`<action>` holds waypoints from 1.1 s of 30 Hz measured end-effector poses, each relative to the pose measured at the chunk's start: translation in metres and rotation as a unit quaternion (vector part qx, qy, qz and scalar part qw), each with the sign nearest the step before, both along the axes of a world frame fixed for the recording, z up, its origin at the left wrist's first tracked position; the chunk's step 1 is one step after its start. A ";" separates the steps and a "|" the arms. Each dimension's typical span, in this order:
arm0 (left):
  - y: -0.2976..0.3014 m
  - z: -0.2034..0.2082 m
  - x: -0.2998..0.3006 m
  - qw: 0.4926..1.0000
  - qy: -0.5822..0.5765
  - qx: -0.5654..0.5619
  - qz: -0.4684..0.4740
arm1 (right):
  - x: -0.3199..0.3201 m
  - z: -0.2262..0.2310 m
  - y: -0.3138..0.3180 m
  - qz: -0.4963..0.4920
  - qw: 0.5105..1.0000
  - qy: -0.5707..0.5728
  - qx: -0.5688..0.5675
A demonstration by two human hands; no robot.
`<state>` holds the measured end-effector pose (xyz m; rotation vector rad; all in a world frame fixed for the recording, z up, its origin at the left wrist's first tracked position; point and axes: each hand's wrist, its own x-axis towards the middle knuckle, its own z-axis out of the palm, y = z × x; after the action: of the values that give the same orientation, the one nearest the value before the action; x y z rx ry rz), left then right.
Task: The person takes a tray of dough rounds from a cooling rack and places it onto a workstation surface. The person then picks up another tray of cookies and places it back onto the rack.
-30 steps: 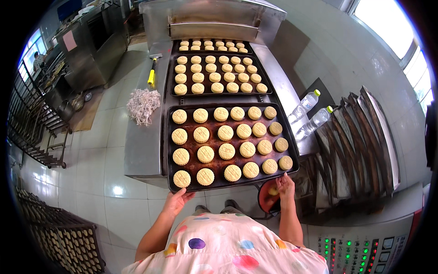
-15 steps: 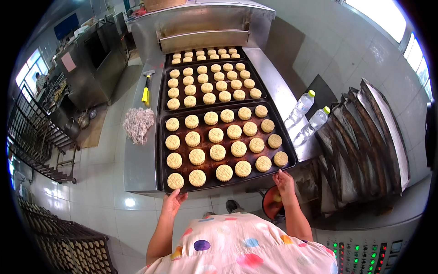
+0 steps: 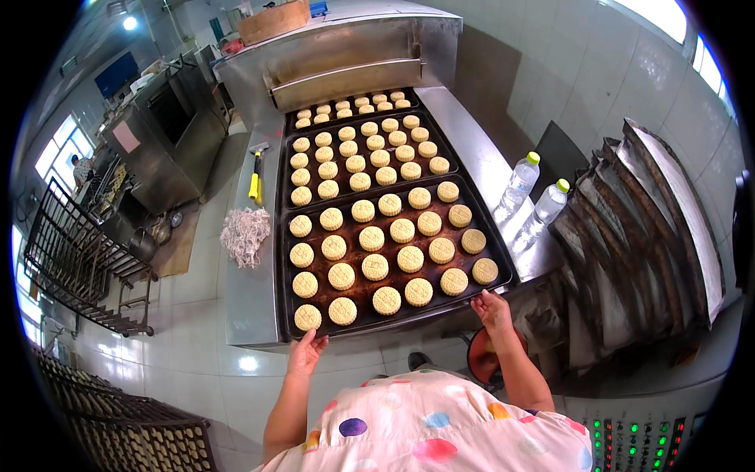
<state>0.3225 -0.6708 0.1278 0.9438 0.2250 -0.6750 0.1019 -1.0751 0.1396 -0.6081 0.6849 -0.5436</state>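
A dark baking tray [image 3: 358,263] holds rows of round, pale yellow mooncakes [image 3: 375,267] with patterned tops. It lies at the near end of a steel conveyor table. My left hand [image 3: 304,354] grips its near left corner, and my right hand [image 3: 492,308] has hold of the near right corner. The fingers under the rim are partly hidden. Directly beyond sits a second tray of mooncakes [image 3: 359,182], its near edge against the first. A third tray of mooncakes [image 3: 343,105] lies partly beneath the front of a steel oven [image 3: 346,67].
A yellow-handled scraper [image 3: 255,177] and a bundled rag [image 3: 245,236] lie on the left ledge. Two clear bottles [image 3: 519,185] stand on the right ledge, beside stacked dark-edged sheets [image 3: 621,244]. Racks [image 3: 86,259] stand at left; a red bucket [image 3: 489,355] is below my right hand.
The view has tilted slightly, shifting the whole scene. Both hands remain at the near tray's corners, and the mooncakes keep their arrangement.
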 end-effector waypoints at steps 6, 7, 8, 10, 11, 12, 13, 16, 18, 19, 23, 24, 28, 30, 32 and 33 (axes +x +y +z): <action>-0.004 0.004 0.001 1.000 -0.002 -0.008 -0.026 | 0.003 -0.001 -0.004 0.008 1.000 0.010 -0.011; -0.005 0.006 0.000 1.000 -0.005 -0.006 -0.028 | 0.003 -0.003 -0.004 0.009 1.000 0.008 -0.012; -0.004 0.005 0.001 0.999 -0.001 -0.005 -0.034 | 0.004 -0.004 -0.005 0.010 1.000 0.007 -0.013; -0.003 0.005 0.001 0.999 0.006 -0.006 -0.042 | 0.005 -0.010 -0.008 0.011 1.000 -0.002 -0.003; -0.003 0.005 0.001 0.999 0.003 -0.008 -0.043 | 0.005 -0.013 -0.009 0.012 1.000 -0.006 0.002; -0.004 0.007 0.000 0.999 0.003 -0.010 -0.043 | 0.003 -0.015 -0.010 0.020 1.000 -0.012 0.010; -0.005 0.009 -0.001 0.999 0.003 -0.013 -0.041 | 0.001 -0.016 -0.012 0.028 0.999 -0.017 0.018; -0.006 0.007 0.002 0.999 -0.003 -0.003 -0.039 | 0.001 -0.012 -0.009 0.051 0.998 -0.018 0.012; -0.007 0.003 0.002 1.000 -0.001 -0.001 -0.027 | 0.002 -0.011 -0.010 0.068 0.998 -0.020 0.000; -0.008 0.002 0.002 1.000 -0.001 0.001 -0.022 | 0.003 -0.013 -0.011 0.070 0.997 -0.017 0.002; -0.009 -0.005 0.002 1.000 0.001 0.000 -0.006 | 0.008 -0.021 -0.010 0.048 0.999 -0.012 -0.004; -0.011 -0.005 0.002 1.000 0.003 -0.002 -0.003 | 0.010 -0.022 -0.009 0.045 0.999 -0.006 -0.003; -0.008 -0.003 -0.001 1.000 -0.003 -0.005 0.003 | 0.020 -0.026 -0.008 0.046 0.999 0.014 -0.005; -0.004 -0.003 -0.003 1.000 -0.007 -0.014 0.003 | 0.021 -0.024 -0.006 0.049 0.998 0.024 -0.017; -0.006 0.002 -0.007 1.000 -0.010 -0.020 0.007 | 0.018 -0.029 -0.007 0.044 0.998 0.022 -0.030; -0.009 0.004 -0.008 1.000 -0.012 -0.024 0.010 | 0.018 -0.030 -0.009 0.043 0.998 0.020 -0.037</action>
<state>0.3143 -0.6795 0.1319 0.9021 0.1972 -0.6473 0.1196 -1.0839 0.1098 -0.7163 0.6756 -0.4784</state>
